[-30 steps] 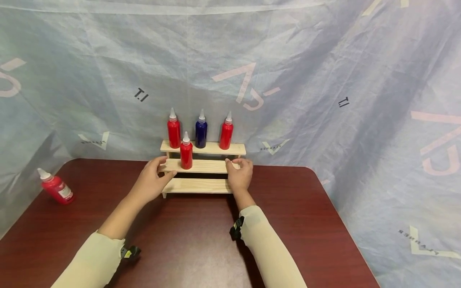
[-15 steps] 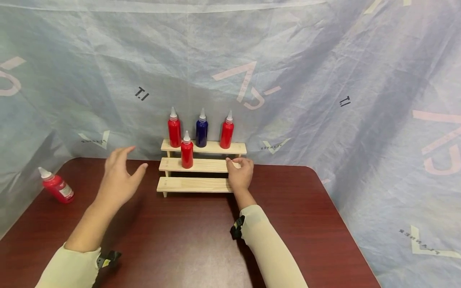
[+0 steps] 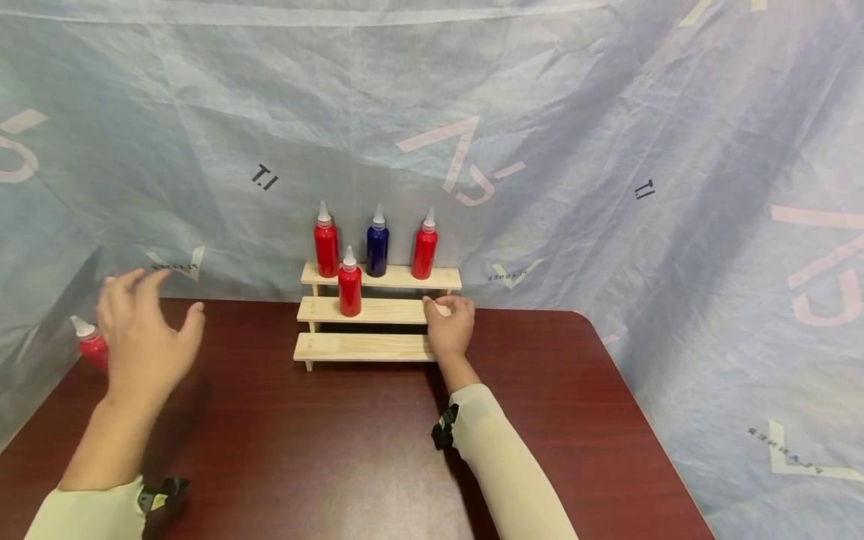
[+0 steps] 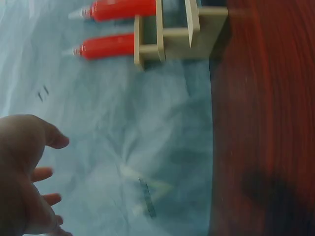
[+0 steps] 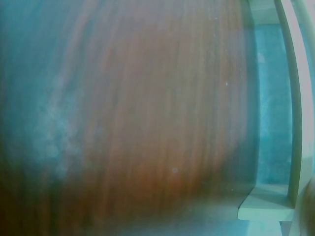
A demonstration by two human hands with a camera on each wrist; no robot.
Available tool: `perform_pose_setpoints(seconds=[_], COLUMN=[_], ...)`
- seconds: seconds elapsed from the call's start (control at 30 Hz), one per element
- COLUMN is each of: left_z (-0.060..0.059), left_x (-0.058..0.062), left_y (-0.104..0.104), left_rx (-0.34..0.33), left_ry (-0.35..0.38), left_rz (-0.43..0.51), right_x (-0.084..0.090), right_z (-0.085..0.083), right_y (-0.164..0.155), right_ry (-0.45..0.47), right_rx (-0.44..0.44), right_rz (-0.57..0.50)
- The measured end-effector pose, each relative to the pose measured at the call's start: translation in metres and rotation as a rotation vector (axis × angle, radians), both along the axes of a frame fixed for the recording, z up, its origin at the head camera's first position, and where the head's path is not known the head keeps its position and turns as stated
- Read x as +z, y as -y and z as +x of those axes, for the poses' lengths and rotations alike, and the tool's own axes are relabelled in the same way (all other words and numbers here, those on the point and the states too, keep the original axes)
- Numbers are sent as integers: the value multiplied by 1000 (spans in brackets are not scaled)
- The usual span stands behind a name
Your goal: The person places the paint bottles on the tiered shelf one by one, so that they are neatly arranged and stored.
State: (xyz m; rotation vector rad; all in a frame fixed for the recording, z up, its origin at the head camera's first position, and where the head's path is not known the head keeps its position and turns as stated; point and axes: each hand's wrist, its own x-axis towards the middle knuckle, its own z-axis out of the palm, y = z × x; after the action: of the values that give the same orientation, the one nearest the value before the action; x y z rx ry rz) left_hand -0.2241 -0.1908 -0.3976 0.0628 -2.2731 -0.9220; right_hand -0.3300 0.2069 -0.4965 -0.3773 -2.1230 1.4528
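Note:
My left hand (image 3: 145, 341) is in the air at the left, fingers spread and holding nothing. It partly covers a tilted red squeeze bottle (image 3: 93, 349) with a white nozzle cap; whether they touch I cannot tell. A three-tier wooden display rack (image 3: 367, 346) stands at the back of the table, and my right hand (image 3: 451, 331) grips the right end of its middle tier. On that tier a red squeeze bottle (image 3: 350, 291) stands upright, left of centre. The top tier bears a red bottle (image 3: 327, 251), a dark blue bottle (image 3: 377, 253) and another red bottle (image 3: 424, 254).
The dark red-brown table (image 3: 324, 442) has a rounded far right corner. Right behind the rack hangs a grey-blue printed cloth (image 3: 553, 225), which also runs along both sides. In the right wrist view the rack's edge (image 5: 298, 98) is at the right, blurred.
My left hand has let go of the rack's left end and moved left to the lone red bottle. The right hand keeps its grip; the rack and its bottles have stayed put.

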Motion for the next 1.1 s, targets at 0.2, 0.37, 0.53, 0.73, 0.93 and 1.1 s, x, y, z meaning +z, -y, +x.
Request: perform_pose_setpoints(seconds=[0.2, 0.37, 0.53, 0.73, 0.93, 1.1], left_z=[-4, -5, -8, -8, -6, -6], left_x=[-11, -26, -36, -40, -45, -54], left_y=[25, 41, 53, 64, 76, 90], left_rx=[166, 271, 320, 359, 327, 290], left_ry=[-135, -197, -178, -1, 266, 431], left_rz=[128, 133, 214, 482, 696, 636], right_x=[1, 0, 0, 0, 0, 1], right_z=[0, -1, -1, -1, 0, -1], right_y=[0, 0, 0, -1, -1, 0], right_ry=[-8, -5, -16, -18, -12, -9], right_rx=[-3, -1, -5, -8, -7, -1], right_rz=[-6, -9, -4, -1, -4, -9])
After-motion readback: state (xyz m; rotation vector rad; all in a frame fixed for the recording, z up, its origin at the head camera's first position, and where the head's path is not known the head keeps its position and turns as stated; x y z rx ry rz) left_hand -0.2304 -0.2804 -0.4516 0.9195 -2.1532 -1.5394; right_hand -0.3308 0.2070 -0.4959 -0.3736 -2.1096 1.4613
